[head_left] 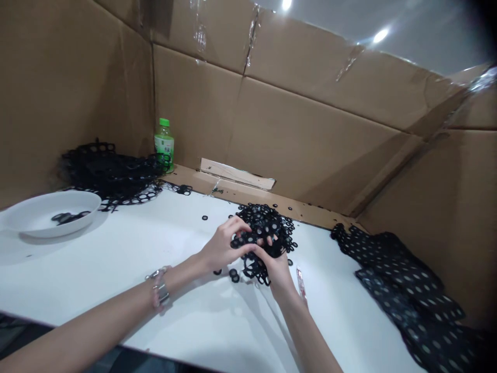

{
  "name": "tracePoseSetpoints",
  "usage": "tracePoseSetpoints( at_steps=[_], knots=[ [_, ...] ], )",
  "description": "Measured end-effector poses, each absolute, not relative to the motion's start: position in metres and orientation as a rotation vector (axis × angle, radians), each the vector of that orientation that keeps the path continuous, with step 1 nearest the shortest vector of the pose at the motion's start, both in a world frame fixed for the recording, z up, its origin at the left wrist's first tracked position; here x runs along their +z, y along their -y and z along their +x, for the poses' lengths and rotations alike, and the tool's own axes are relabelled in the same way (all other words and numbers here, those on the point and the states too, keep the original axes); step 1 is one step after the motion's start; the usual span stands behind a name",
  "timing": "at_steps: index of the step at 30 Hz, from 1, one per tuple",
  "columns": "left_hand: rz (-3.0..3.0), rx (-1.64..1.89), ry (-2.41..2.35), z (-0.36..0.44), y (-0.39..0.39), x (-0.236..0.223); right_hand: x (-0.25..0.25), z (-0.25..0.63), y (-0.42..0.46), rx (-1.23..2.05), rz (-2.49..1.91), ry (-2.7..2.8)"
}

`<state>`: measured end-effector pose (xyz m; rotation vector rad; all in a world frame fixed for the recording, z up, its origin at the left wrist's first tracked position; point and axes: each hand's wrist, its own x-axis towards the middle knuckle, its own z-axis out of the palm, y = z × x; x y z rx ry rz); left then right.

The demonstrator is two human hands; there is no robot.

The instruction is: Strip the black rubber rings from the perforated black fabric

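Observation:
My left hand (224,241) pinches a small black piece with round rings in it (245,239), fingers curled over its left side. Close by, my right hand (278,267) is closed round the other side of the same piece, and the two thumbs nearly meet. Behind and partly under the hands rises a pile of black rubber rings (267,213). Below them, some black ring-holed scrap (256,272) hangs or lies by the right palm; which, I cannot tell. A few loose rings (234,275) lie on the white tabletop (171,233) near my left wrist.
At the left, a white bowl (27,213) contains several black pieces. A tangled heap of black perforated scrap (112,173) lies behind it, beside a green-capped bottle (164,146). Black dotted sheets (404,290) are stacked at right. A slim clear-and-red tool (301,285) lies nearby. Cardboard walls surround the table.

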<state>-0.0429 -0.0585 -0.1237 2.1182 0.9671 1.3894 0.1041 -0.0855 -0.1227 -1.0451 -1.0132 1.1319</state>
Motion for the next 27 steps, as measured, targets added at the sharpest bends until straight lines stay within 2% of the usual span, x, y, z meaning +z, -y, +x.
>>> tracePoseSetpoints(
  at_steps=[7,15,23,27],
  knots=[
    [2.131,1.208,-0.878,-0.042,0.058,-0.124,-0.125,0.104,0.086,1.153,-0.998,1.017],
    [1.497,0.966,-0.748,-0.035,0.054,-0.131,-0.12,0.104,0.088,1.21,-0.98,1.069],
    [1.5,1.217,-1.1,-0.059,0.023,-0.136,-0.113,0.104,0.092,1.329,-0.957,0.997],
    [1.703,1.192,-1.153,-0.067,0.022,-0.145,-0.108,0.103,0.095,1.4,-0.962,0.966]
  ],
)
